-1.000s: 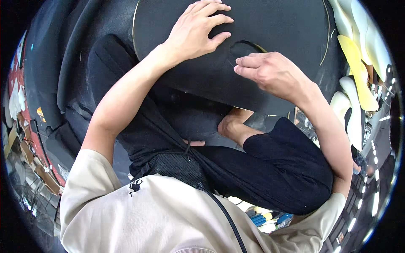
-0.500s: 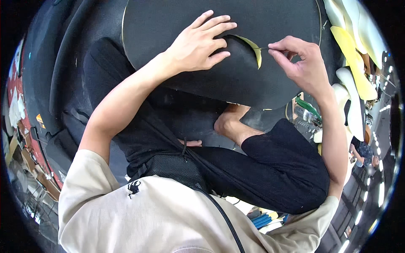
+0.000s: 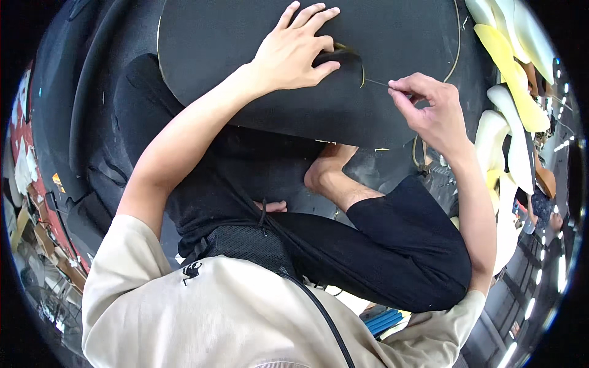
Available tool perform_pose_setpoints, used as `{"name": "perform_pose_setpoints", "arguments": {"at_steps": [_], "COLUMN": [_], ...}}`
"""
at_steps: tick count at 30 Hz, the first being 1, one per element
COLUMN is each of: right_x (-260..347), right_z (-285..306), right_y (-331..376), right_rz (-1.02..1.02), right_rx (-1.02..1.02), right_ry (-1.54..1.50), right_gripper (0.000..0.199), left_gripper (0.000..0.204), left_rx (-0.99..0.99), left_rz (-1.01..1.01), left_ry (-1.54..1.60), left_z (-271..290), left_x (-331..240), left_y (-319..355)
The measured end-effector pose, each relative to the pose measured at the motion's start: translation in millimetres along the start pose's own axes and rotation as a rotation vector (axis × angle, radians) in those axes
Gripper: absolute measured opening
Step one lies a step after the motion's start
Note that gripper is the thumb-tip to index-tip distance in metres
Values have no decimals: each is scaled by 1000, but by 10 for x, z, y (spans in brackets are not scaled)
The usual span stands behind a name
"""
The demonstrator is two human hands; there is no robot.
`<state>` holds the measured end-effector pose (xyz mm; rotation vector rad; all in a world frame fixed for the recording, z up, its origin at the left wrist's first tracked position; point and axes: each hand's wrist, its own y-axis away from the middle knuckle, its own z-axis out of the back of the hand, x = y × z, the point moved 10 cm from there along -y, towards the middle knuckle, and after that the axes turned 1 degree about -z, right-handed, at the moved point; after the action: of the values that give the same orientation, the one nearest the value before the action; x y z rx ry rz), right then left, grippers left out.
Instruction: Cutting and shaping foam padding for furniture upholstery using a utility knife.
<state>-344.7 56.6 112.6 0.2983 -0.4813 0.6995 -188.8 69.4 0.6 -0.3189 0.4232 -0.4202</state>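
A large black sheet (image 3: 233,67) with a rounded outline and a thin yellowish edge lies over my legs. My left hand (image 3: 294,52) rests on it with the fingers spread, thumb and forefinger beside a curved black flap (image 3: 340,61). Along the flap's border shows a narrow yellow strip (image 3: 362,75). From that strip a thin thread or wire (image 3: 376,81) runs to my right hand (image 3: 432,104), which pinches its end between thumb and forefinger, held off to the right of the flap. Whether it is thread or wire is too fine to tell.
Yellow (image 3: 512,73) and white foam-like shaped pieces (image 3: 515,135) are piled at the right. Further right another person (image 3: 543,205) is partly seen. Boxes and scraps lie at the far left, and blue items (image 3: 383,322) sit beneath my leg.
The flap's wide yellow underside has narrowed to a thin strip. The black sheet has shifted a little left. My right hand is slightly lower, with more of the thin strand showing.
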Motion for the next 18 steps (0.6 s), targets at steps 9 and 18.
{"name": "perform_pose_setpoints", "arguments": {"at_steps": [9, 18], "right_x": [81, 215], "right_z": [-95, -98], "right_y": [164, 212], "right_rz": [121, 273], "right_rx": [2, 1], "right_ry": [84, 266], "right_gripper": [10, 11], "left_gripper": [13, 18], "left_rx": [-28, -360], "left_rz": [-59, -266], "left_ry": [193, 23], "left_z": [79, 506], "left_x": [37, -199], "left_y": [9, 40]}}
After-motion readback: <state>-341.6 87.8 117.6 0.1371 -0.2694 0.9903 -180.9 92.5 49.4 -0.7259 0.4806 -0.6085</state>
